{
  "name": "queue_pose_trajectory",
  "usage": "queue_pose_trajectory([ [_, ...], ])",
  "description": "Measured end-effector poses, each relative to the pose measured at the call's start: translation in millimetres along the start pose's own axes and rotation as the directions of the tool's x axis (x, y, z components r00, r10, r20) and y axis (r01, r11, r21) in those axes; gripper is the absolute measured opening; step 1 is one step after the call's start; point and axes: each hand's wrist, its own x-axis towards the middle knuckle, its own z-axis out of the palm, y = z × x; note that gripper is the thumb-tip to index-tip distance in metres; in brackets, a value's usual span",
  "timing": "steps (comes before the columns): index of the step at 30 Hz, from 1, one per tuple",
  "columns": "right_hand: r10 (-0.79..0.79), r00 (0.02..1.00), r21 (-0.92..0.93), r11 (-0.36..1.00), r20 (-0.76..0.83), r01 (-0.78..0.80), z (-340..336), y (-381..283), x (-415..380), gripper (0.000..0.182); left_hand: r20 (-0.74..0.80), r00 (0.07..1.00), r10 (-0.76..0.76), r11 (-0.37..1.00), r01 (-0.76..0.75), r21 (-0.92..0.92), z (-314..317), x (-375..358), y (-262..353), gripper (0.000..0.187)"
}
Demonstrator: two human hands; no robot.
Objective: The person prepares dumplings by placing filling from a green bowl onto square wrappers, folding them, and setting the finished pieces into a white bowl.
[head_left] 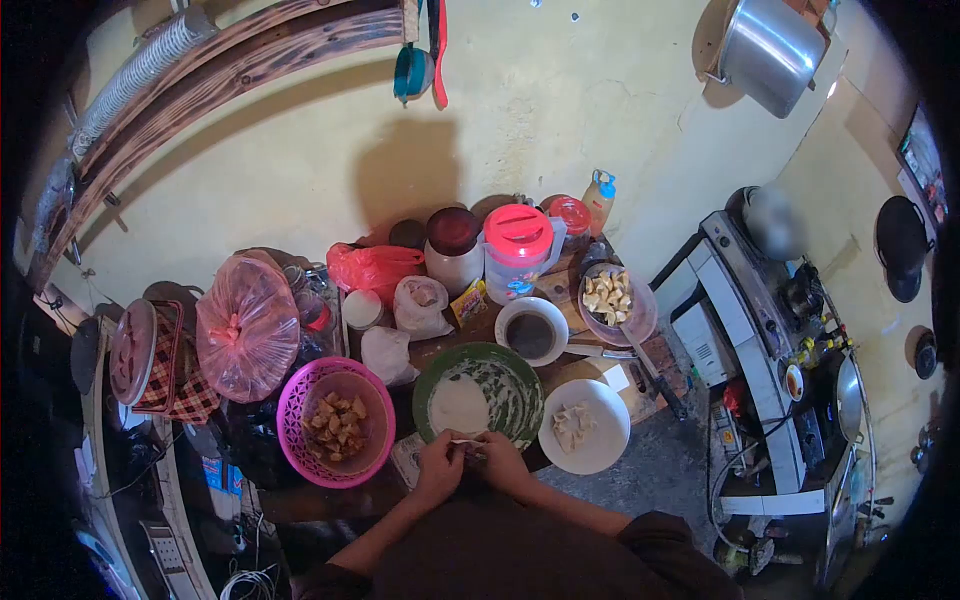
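Note:
At the near rim of a green bowl (425,378), my left hand (440,470) and my right hand (503,466) are close together, fingers closed. Between their fingertips they pinch a small whitish piece (467,441), too small to make out well. The bowl holds a smooth white mass (459,404), and white smears coat its inner wall. Just right of my right hand, a white plate (605,440) carries several pale pieces (573,427). On the left is a pink basket (290,455) with browned chunks (336,425) in it.
Behind the bowl stand a white bowl of dark liquid (531,334), a red-lidded pitcher (517,255), a jar (453,260) and plastic bags (388,355). A bowl of cut pieces (607,296) and a knife (600,351) lie to the right. A stove (755,290) stands farther right.

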Motion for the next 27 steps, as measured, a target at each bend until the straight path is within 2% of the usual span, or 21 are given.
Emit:
queue_pose_trajectory([
  [2, 0.066, 0.997, -0.007, 0.998, -0.039, -0.067, 0, 8, 1, 0.023, 0.024, 1.000, -0.012, 0.999, 0.011, 0.032, -3, 0, 1, 0.012],
  [4, 0.041, 0.997, 0.009, 0.999, -0.060, -0.040, -6, 8, -1, 0.020, -0.088, 0.993, 0.082, 0.995, -0.086, -0.041, -11, 2, 19, 0.011],
  [5, 0.021, 0.996, 0.023, 1.000, -0.083, -0.019, -9, 7, -2, 0.018, -0.094, 0.992, 0.079, 0.996, -0.083, -0.038, -16, 3, 17, 0.011],
  [7, 0.020, 0.994, 0.087, 0.996, -0.112, -0.010, -18, 6, -3, 0.017, -0.239, 0.930, 0.280, 0.916, -0.184, 0.356, -30, 7, 5, 0.010],
  [8, 0.027, 0.989, 0.148, 0.989, -0.144, -0.006, -22, 5, -4, 0.016, -0.246, 0.929, 0.277, 0.917, -0.179, 0.358, -34, 7, 2, 0.010],
  [9, 0.023, 0.990, 0.149, 0.989, -0.139, -0.002, -28, 1, -5, 0.016, -0.289, 0.936, 0.200, 0.972, -0.152, 0.178, -37, 7, -2, 0.009],
  [10, 0.114, 0.983, 0.147, 0.985, -0.141, -0.093, -35, -3, -6, 0.016, -0.316, 0.941, 0.117, 0.992, -0.126, -0.008, -40, 7, -4, 0.010],
  [11, 0.205, 0.968, 0.144, 0.972, -0.145, -0.184, -39, -5, -6, 0.017, -0.321, 0.940, 0.115, 0.992, -0.123, -0.006, -43, 5, -8, 0.010],
  [12, 0.201, 0.969, 0.143, 0.973, -0.141, -0.181, -37, -1, -7, 0.017, -0.239, 0.965, -0.107, 0.986, 0.071, -0.152, -45, 0, -12, 0.013],
  [13, 0.211, 0.954, 0.192, 0.966, -0.212, -0.171, -34, 5, -9, 0.017, -0.125, 0.941, -0.314, 0.922, 0.271, -0.276, -45, -5, -15, 0.016],
  [14, 0.224, 0.933, 0.240, 0.958, -0.281, -0.158, -32, 8, -10, 0.017, -0.130, 0.940, -0.316, 0.922, 0.272, -0.277, -45, -8, -16, 0.016],
  [16, 0.209, 0.929, 0.218, 0.965, -0.305, -0.146, -46, -8, -8, 0.016, 0.056, 0.920, -0.388, 0.807, 0.368, -0.461, -44, -14, -15, 0.019],
  [17, 0.198, 0.922, 0.196, 0.971, -0.332, -0.138, -51, -13, -6, 0.015, 0.049, 0.918, -0.392, 0.806, 0.369, -0.463, -43, -15, -16, 0.019],
  [19, 0.126, 0.943, 0.156, 0.984, -0.307, -0.081, -56, -7, -4, 0.014, 0.183, 0.802, -0.568, 0.566, 0.542, -0.621, -39, -15, -19, 0.019],
  [20, 0.058, 0.956, 0.116, 0.993, -0.288, -0.025, -57, -3, -3, 0.014, 0.176, 0.801, -0.572, 0.564, 0.540, -0.625, -38, -15, -19, 0.019],
  [21, 0.054, 0.958, 0.116, 0.993, -0.281, -0.021, -56, 0, -2, 0.014, 0.206, 0.777, -0.595, 0.498, 0.557, -0.665, -38, -14, -17, 0.020],
  [22, -0.014, 0.959, 0.035, 0.999, -0.284, 0.025, -55, 4, -1, 0.013, 0.238, 0.753, -0.613, 0.428, 0.571, -0.700, -38, -12, -14, 0.022],
  [23, -0.081, 0.956, -0.046, 0.996, -0.282, 0.071, -53, 7, 0, 0.012, 0.235, 0.753, -0.615, 0.426, 0.568, -0.704, -38, -9, -11, 0.022],
  [25, -0.070, 0.965, -0.075, 0.996, -0.251, 0.053, -45, 10, -2, 0.010, 0.276, 0.685, -0.674, 0.311, 0.602, -0.736, -38, -5, -4, 0.025],
  [26, -0.055, 0.973, -0.103, 0.994, -0.225, 0.032, -41, 11, -4, 0.007, 0.274, 0.685, -0.675, 0.308, 0.600, -0.738, -38, -5, -8, 0.025],
  [27, -0.057, 0.973, -0.103, 0.994, -0.221, 0.035, -36, 12, -6, 0.007, 0.352, 0.697, -0.625, 0.239, 0.600, -0.764, -37, -4, -16, 0.027],
])
